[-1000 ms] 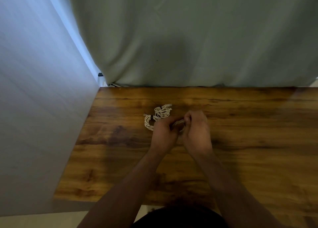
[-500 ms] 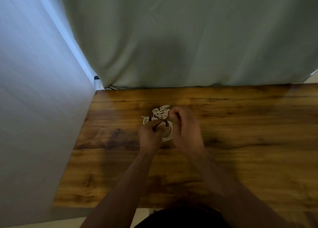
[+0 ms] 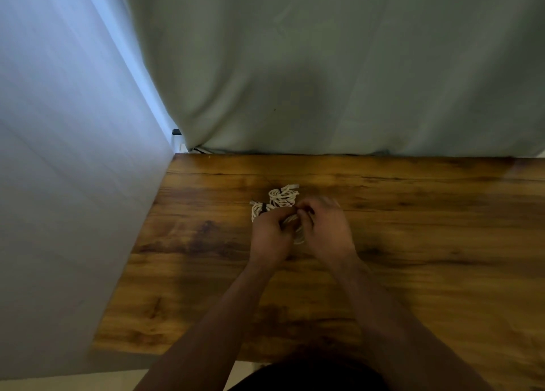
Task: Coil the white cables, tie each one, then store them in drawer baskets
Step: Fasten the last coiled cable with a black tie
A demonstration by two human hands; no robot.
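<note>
White cable coils, qty 3, on wooden table [image 3: 413,243], left of centre. Held coil [image 3: 299,238]: mostly hidden betw. hands, long axis unreadable. Left hand [image 3: 269,237] grips it, fingers curled; right hand [image 3: 328,234] pinches its top, fingertips blurred. Tied coil [image 3: 256,213] w/ black tie [image 3: 263,207] and far coil [image 3: 283,196] lie just beyond; far coil axis approx. left-right.

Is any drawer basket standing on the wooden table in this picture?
No: the wooden table bears only two white cable coils lying free and a third coil gripped by the left hand and right hand.
</note>
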